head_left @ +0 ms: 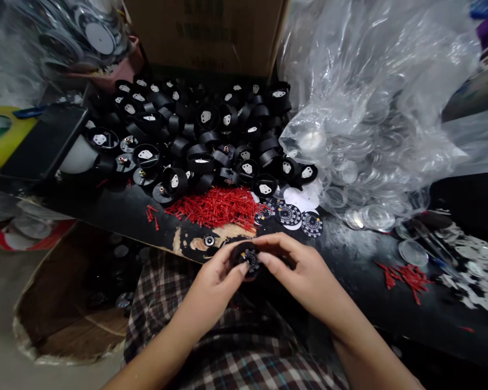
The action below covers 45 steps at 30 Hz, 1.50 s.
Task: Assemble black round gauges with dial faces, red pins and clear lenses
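A small black round casing with a printed dial [247, 259] is clamped between the fingertips of the left hand [213, 279] and the right hand [305, 271], over the near edge of the dark worktop [350, 254]. Just behind it, thin red plastic pointers [215, 208] are heaped beside printed dial discs [288, 215]; black round housings [195, 135] are piled beyond.

two hands on a small black dial

left hand [211, 281] and right hand [305, 276] pinch the black dial [247, 259] together, just in front of a heap of red pins [215, 208].
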Available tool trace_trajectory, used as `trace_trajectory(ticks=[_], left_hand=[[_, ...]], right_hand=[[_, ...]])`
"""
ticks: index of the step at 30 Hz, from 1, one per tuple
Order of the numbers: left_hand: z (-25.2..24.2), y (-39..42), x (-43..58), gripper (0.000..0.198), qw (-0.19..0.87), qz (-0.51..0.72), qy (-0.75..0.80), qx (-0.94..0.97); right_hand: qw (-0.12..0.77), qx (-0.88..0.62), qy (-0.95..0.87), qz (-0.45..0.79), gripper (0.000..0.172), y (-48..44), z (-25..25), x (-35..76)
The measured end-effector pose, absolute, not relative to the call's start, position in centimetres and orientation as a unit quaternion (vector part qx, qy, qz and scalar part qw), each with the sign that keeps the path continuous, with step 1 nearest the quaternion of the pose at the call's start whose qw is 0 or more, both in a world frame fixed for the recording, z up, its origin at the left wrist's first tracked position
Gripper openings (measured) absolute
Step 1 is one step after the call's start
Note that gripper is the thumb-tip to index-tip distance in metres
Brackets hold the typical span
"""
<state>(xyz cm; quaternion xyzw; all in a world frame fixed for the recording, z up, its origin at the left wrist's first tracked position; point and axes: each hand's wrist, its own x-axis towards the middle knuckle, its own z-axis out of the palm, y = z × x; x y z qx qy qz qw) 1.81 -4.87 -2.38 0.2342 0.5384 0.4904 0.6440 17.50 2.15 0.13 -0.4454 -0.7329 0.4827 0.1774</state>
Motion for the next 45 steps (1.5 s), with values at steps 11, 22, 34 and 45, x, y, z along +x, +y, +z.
trace_trajectory(ticks=[11, 22, 34, 45], left_hand=[[-1.6, -4.2, 1.4, 0.024, 0.595, 0.604, 0.523, 0.088], [-1.5, -3.5, 2.3, 0.018, 0.596, 0.653, 0.452, 0.117], [-2.0, -3.7, 2.8, 0.028, 0.582, 0.593, 0.520, 0.201], [-1.2, -4.1, 2.7, 0.028, 0.566, 0.573, 0.529, 0.267]], right_hand=[[0.039, -0.487, -0.863, 0.128, 0.012, 5.9, -1.1, 13.5], [0.184, -0.440, -0.837, 0.269, 0.009, 3.5, -0.1, 15.3], [0.209, -0.412, -0.818, 0.343, 0.013, 2.1, 1.9, 15.0], [0.197, -0.425, -0.806, 0.361, 0.016, 1.9, 2.0, 15.5]])
